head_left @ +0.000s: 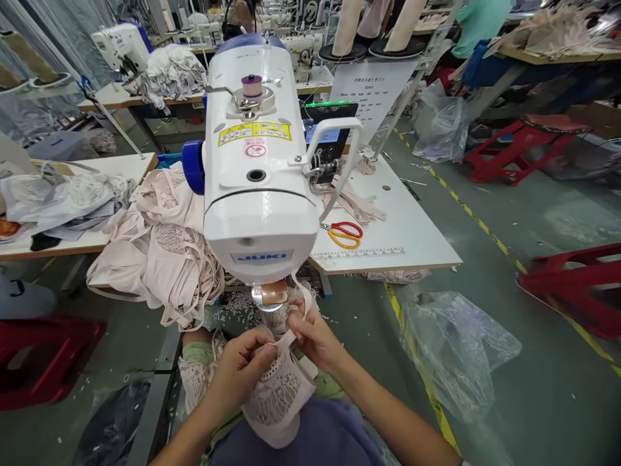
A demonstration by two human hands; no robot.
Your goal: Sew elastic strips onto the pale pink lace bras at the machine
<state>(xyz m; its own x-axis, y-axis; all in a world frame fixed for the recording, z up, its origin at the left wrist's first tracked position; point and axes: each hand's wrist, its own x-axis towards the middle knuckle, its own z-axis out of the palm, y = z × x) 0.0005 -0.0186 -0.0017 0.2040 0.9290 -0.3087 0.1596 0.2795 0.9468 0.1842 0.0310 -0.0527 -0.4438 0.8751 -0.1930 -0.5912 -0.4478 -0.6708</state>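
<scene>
My left hand (242,366) and my right hand (315,336) both pinch a pale pink lace garment piece (276,401) just below the head of a white sewing machine (257,162). The fingers of both hands are closed on a strap at the fabric's top edge, close together. The lace piece hangs down over my lap. The needle area is hidden behind the machine head and a copper-coloured part (270,294).
A heap of pink garments (160,246) lies left of the machine. Red and yellow scissors (343,234) and loose straps (356,207) rest on the white table (407,233). Clear plastic bags (451,349) lie on the floor at right, with red stools (572,285) beyond.
</scene>
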